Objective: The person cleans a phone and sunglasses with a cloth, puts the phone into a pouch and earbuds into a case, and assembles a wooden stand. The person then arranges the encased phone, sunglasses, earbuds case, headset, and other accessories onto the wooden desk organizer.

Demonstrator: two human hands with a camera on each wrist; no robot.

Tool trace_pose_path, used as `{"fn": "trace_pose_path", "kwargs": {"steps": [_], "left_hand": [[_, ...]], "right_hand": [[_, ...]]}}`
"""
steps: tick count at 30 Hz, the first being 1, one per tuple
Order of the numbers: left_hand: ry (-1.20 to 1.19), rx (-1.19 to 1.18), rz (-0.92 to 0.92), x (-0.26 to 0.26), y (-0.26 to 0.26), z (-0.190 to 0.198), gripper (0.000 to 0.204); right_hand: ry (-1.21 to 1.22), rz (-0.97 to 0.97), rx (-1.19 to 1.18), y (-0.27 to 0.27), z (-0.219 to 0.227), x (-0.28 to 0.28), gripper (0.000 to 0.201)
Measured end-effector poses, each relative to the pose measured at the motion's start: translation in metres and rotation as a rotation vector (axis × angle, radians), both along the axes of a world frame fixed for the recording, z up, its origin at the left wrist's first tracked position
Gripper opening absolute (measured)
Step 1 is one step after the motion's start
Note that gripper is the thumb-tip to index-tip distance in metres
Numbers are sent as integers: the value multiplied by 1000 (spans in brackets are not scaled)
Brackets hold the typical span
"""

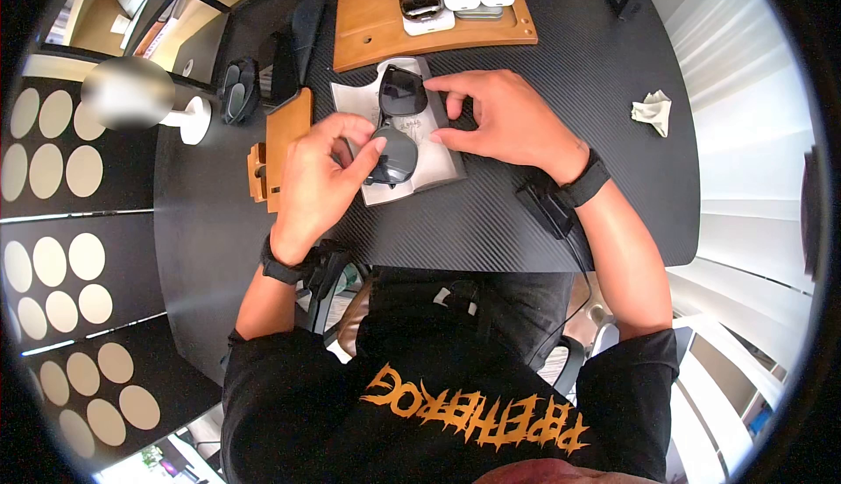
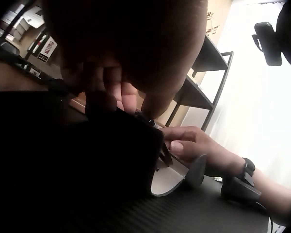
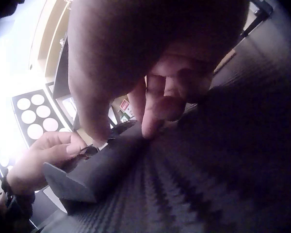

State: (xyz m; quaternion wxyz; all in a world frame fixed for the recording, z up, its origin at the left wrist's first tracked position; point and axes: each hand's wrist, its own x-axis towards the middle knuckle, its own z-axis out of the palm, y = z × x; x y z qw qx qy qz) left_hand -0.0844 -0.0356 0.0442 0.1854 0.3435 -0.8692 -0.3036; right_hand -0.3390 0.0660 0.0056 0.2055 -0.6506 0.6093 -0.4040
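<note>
Dark-lensed sunglasses (image 1: 396, 153) lie over an opened grey glasses case (image 1: 435, 169) with a pale lining. My left hand (image 1: 320, 173) pinches the sunglasses at the inner edge of the nearer lens, thumb on top. Across the case, my right hand (image 1: 512, 120) has thumb and forefinger spread apart along the right edge, the forefinger by the farther lens. In the right wrist view its thumb sits at the top of the case wall (image 3: 111, 165), with a finger at the outer end. The left wrist view is mostly dark, with the case's curved flap (image 2: 197, 172) showing.
A tan leather organizer (image 1: 350, 37) with a watch (image 1: 421, 2) and white cases stands behind. To the left are a smaller tan stand (image 1: 289, 147), a black strapped item (image 1: 238, 90) and a white-based round object (image 1: 194, 120). Crumpled tissue (image 1: 652, 113) lies at right.
</note>
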Motion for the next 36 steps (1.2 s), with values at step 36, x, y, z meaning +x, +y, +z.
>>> {"fn": "trace_pose_path", "kwargs": {"steps": [36], "left_hand": [[172,135,247,77,-64,-21,44]], "right_hand": [[-30,-100,-61,-1,-1,-7,43]]}}
